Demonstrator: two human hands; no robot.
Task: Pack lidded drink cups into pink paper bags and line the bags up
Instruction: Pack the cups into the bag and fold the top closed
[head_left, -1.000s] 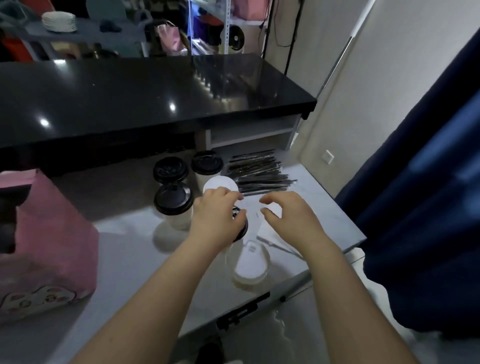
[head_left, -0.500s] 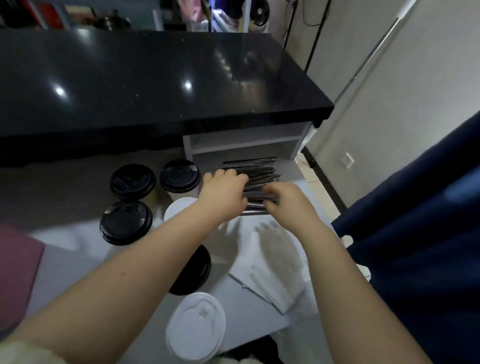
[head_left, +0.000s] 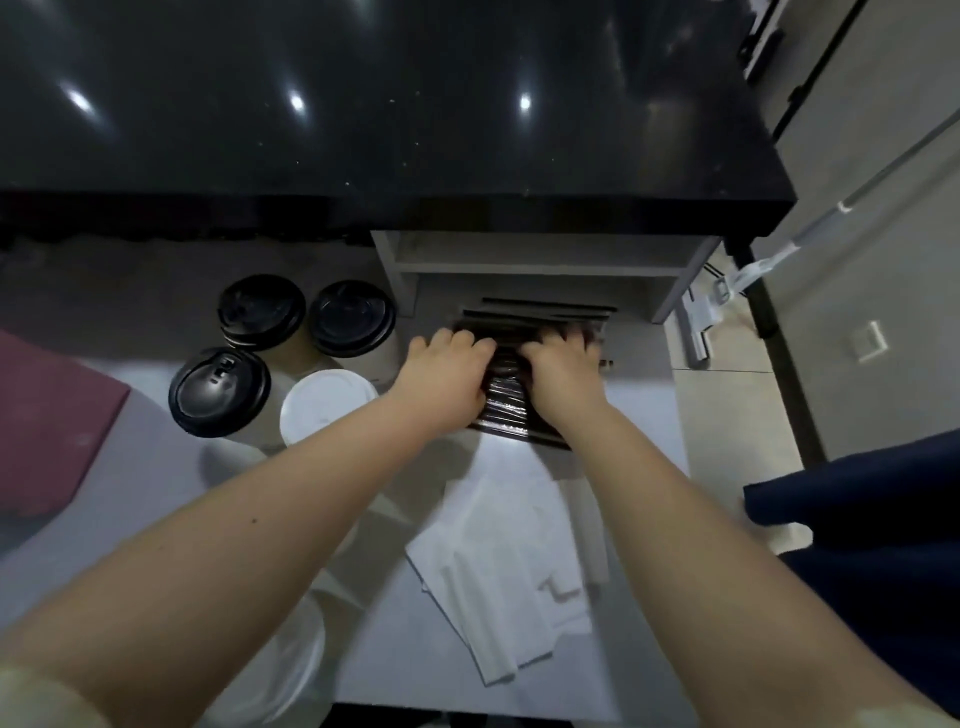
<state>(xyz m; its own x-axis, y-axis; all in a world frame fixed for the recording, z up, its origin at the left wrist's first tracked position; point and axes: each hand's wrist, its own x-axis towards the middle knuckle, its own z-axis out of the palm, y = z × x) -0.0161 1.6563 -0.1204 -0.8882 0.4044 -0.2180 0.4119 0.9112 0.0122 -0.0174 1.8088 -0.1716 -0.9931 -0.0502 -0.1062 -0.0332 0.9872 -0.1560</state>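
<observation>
- Head view: my left hand and right hand lay side by side on the wrapped straws at centre frame, fingers bent into the pile. I could not tell whether either had pinched one.
- I judged it best to tease one straw free with the fingertips, not drag the heap.
- The black-lidded cups and white-lidded cup stood left of centre.
- The pink paper bag was cut off at the left edge.
- My fingertips were blurred, and my forearm half hid a second white lid at lower left.
</observation>
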